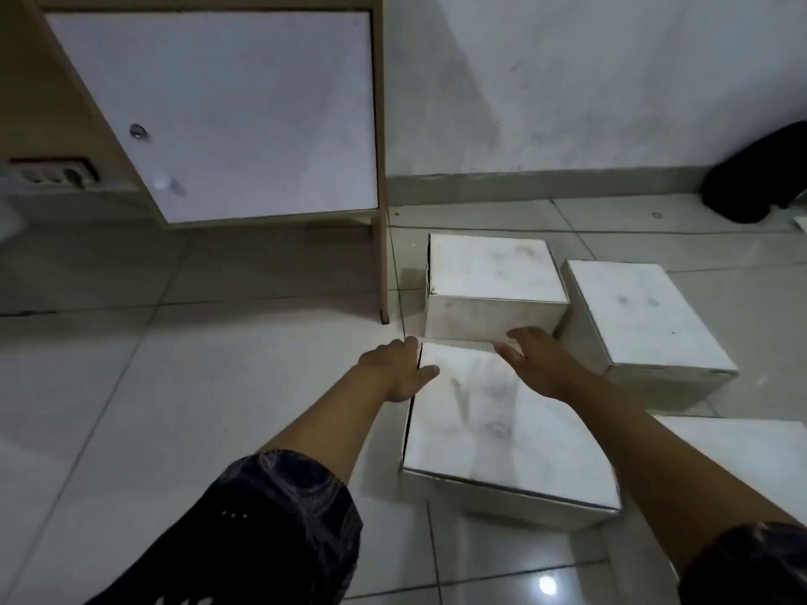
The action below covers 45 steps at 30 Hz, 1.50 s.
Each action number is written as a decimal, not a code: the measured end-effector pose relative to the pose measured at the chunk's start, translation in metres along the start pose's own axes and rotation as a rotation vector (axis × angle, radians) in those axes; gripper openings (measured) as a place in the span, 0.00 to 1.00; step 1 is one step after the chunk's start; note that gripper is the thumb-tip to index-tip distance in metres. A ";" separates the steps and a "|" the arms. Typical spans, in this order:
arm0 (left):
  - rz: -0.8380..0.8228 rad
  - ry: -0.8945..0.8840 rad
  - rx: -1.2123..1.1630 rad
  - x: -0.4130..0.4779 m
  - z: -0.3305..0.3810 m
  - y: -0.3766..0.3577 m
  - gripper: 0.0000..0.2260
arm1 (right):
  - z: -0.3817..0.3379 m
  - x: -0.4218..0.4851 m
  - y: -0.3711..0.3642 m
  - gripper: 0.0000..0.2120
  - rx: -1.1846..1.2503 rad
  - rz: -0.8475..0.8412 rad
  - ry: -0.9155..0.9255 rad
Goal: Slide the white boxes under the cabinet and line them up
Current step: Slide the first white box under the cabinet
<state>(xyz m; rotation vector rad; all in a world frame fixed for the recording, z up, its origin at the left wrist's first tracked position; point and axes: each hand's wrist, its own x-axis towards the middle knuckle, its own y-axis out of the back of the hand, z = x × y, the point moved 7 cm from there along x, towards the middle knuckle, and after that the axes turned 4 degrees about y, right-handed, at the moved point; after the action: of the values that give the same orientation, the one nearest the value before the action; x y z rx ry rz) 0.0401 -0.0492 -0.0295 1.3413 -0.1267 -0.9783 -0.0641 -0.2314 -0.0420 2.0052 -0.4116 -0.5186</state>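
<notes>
Several white boxes lie on the tiled floor to the right of a cabinet (227,111) with a white door and wooden frame. The nearest box (502,438) is in front of me. My left hand (395,371) grips its far left corner, thumb on the lid. My right hand (539,364) rests with spread fingers on its far top edge, close to the box behind (493,281). A third box (642,316) lies further right. A fourth box (760,456) shows partly behind my right forearm. The space under the cabinet holds nothing.
The cabinet's wooden leg (382,272) stands just left of the far box. A power strip (48,176) lies at the far left. A black bag (760,176) sits against the white wall at the right.
</notes>
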 end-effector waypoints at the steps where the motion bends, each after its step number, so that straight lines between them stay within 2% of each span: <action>1: -0.001 0.018 -0.008 0.003 0.000 -0.006 0.31 | 0.010 -0.001 -0.004 0.24 -0.014 0.009 -0.016; 12: 0.013 0.158 -0.162 0.030 -0.018 -0.087 0.32 | 0.097 -0.007 -0.032 0.28 -0.083 0.103 -0.192; 16: 0.002 0.195 -0.294 0.034 -0.019 -0.108 0.37 | 0.113 -0.003 -0.038 0.26 -0.012 0.119 -0.223; 19: 0.071 0.192 -0.435 0.033 -0.019 -0.111 0.35 | 0.119 -0.004 -0.037 0.26 0.052 0.162 -0.266; 28: 0.166 0.336 -0.629 0.034 -0.014 -0.112 0.27 | 0.114 -0.011 -0.037 0.26 0.019 0.319 -0.273; 33: 0.142 0.350 -0.712 0.031 -0.015 -0.116 0.29 | 0.112 -0.013 -0.034 0.26 0.052 0.294 -0.292; 37: 0.190 0.360 -0.731 0.021 -0.019 -0.106 0.27 | 0.100 -0.013 -0.029 0.27 0.060 0.285 -0.263; 45: 0.283 0.355 -0.673 -0.004 -0.033 -0.043 0.25 | 0.054 0.000 0.001 0.25 0.073 0.279 -0.194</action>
<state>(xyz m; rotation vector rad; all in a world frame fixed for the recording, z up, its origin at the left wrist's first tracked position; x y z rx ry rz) 0.0351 -0.0178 -0.0740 0.8214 0.2601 -0.4625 -0.0920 -0.2719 -0.0637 1.9320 -0.8268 -0.5294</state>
